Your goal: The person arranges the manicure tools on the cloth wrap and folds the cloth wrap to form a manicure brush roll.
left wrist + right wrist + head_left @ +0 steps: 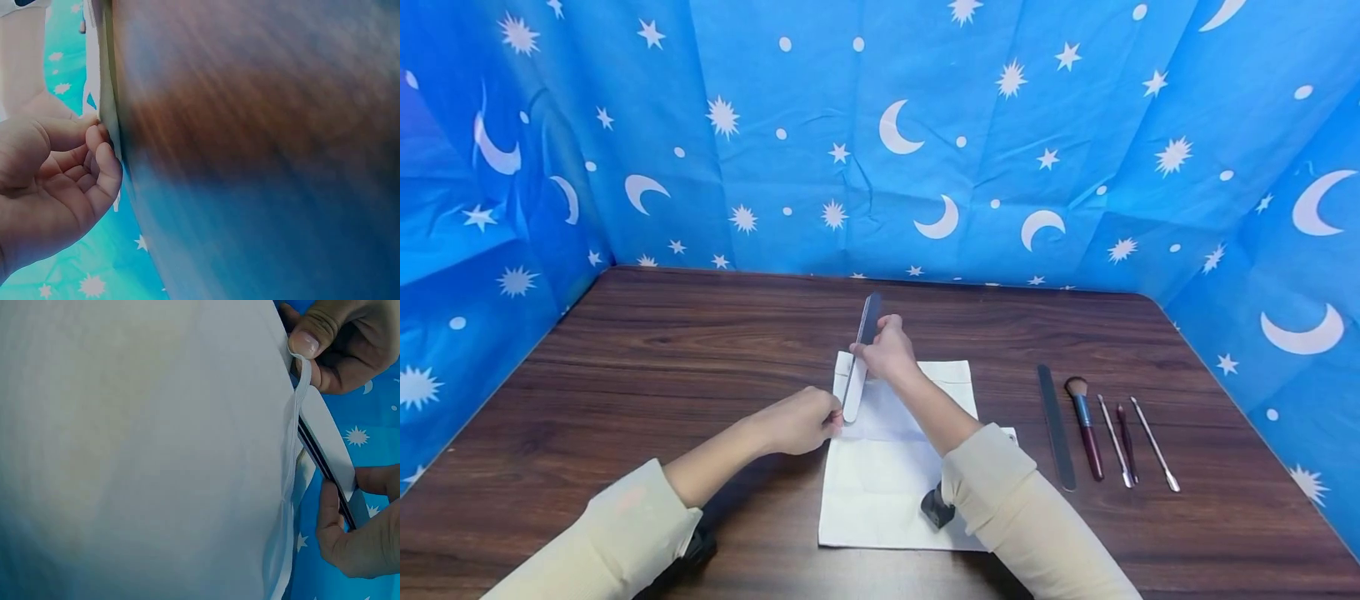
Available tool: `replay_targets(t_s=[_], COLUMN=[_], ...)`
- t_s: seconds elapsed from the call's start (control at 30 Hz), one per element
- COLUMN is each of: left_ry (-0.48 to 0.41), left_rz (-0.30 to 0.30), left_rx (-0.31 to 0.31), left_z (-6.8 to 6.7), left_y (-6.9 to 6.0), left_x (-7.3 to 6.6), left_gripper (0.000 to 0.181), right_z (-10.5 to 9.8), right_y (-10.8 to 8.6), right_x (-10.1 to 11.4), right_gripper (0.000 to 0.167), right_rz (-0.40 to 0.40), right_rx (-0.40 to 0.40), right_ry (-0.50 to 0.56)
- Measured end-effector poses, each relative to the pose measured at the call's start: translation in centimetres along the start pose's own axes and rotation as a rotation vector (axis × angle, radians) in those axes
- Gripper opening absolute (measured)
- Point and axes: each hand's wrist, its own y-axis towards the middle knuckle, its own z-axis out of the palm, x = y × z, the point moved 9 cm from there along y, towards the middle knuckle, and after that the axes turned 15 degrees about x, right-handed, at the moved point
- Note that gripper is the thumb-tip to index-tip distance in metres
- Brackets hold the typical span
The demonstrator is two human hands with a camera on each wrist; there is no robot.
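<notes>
A white fabric pouch lies on the table. At its upper left edge my left hand pinches the fabric; the left wrist view shows thumb and finger of this hand on the thin pale edge. My right hand holds a few flat nail files, grey and white, slanted over the pouch's upper part. In the right wrist view the files' white end is close to the pouch's raised edge, between both hands; whether it is inside the opening I cannot tell.
Right of the pouch on the dark wooden table lie a dark nail file, a brush and several slim tools, among them a metal one. A blue curtain with moons and stars stands behind the table and along its sides.
</notes>
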Motion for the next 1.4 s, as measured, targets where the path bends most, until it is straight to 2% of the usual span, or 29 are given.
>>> replay_targets(t_s=[0.17, 0.3, 0.43, 0.53, 0.63, 0.77, 0.9, 0.97, 1.1, 1.23, 1.4], left_ry=[-0.026, -0.072, -0.134, -0.158, -0.169, -0.172, -0.163, -0.157, -0.15, -0.145, -0.108], left_rz=[-0.017, -0.044, -0.082, -0.097, -0.099, -0.102, -0.108, -0.111, -0.12, -0.133, -0.114], left_rx=[-0.024, -0.054, -0.085, -0.093, -0.091, -0.091, -0.09, -0.095, -0.101, -0.088, -0.045], left_z=[-0.2, -0.6, -0.9, -1.0, -0.9, -0.8, -0.7, -0.7, -0.7, -0.6, -0.7], left_y=[0.2, 0.1, -0.1, -0.2, 0.0, 0.0, 0.0, 0.0, 0.1, 0.1, 0.1], left_x=[0.3, 0.6, 1.0, 1.1, 1.1, 1.1, 1.0, 1.0, 1.0, 1.2, 1.1], left_gripper=[0.011, 0.011, 0.014, 0.016, 0.015, 0.014, 0.014, 0.015, 0.015, 0.016, 0.014], right_z=[1.0, 2.1, 3.2, 3.5, 3.4, 3.4, 3.7, 3.8, 3.8, 3.4, 1.0], right_y=[-0.4, -1.3, -2.3, -2.9, -3.1, -3.1, -3.0, -3.0, -2.9, -3.2, -4.9], right_x=[-0.6, -1.2, -1.4, -1.5, -1.8, -2.4, -2.7, -2.8, -2.9, -2.6, -1.5], right_gripper=[0.058, 0.064, 0.071, 0.073, 0.065, 0.044, 0.02, 0.016, 0.027, 0.028, 0.026], right_rz=[0.055, 0.097, 0.107, 0.1, 0.105, 0.118, 0.122, 0.122, 0.117, 0.083, -0.03], right_rx=[0.067, 0.154, 0.234, 0.253, 0.261, 0.293, 0.335, 0.346, 0.354, 0.375, 0.352], right_ry=[-0.009, -0.044, -0.072, -0.062, -0.002, 0.058, 0.029, 0.011, -0.069, -0.21, -0.55])
